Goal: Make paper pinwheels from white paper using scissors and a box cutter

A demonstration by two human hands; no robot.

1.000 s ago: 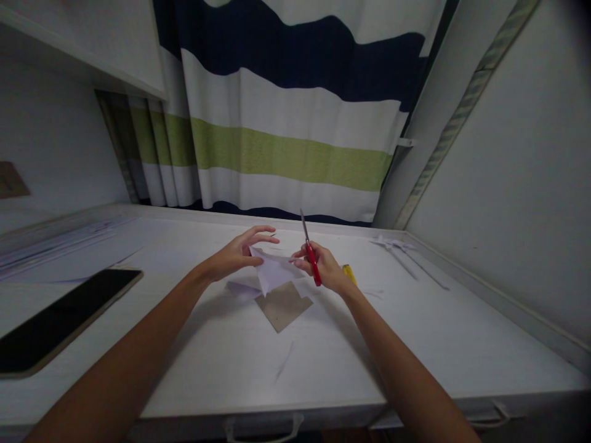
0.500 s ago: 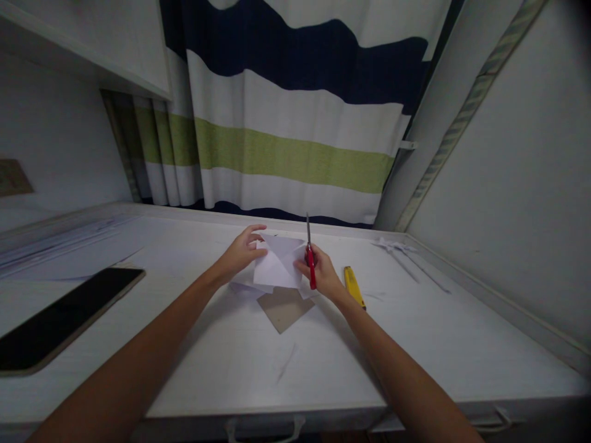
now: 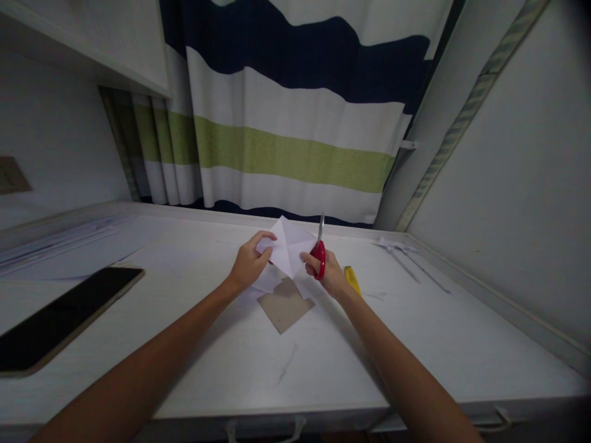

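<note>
A creased white sheet of paper [image 3: 289, 245] is held up between my two hands, one corner pointing up. My left hand [image 3: 252, 258] pinches its left edge between thumb and fingers. On the other side my right hand [image 3: 325, 271] has red-handled scissors [image 3: 319, 258] in it, blades upward, while its fingertips also touch the paper's right edge. Below the sheet, a grey-brown piece of cardboard [image 3: 284, 307] lies on the white desk [image 3: 231, 363], partly covered by more white paper [image 3: 268, 283].
Beside my right wrist lies a yellow cutter [image 3: 352, 280], partly hidden. Paper scraps and thin strips [image 3: 397, 246] are at the back right. A dark phone [image 3: 69, 320] and stacked white sheets [image 3: 69, 246] lie on the left. A striped curtain [image 3: 295, 154] hangs behind the desk.
The white paper has turned so that a corner points up, with its crease lines facing me. My left hand has moved right, and the scissors have shifted slightly right and rotated in my right hand.
</note>
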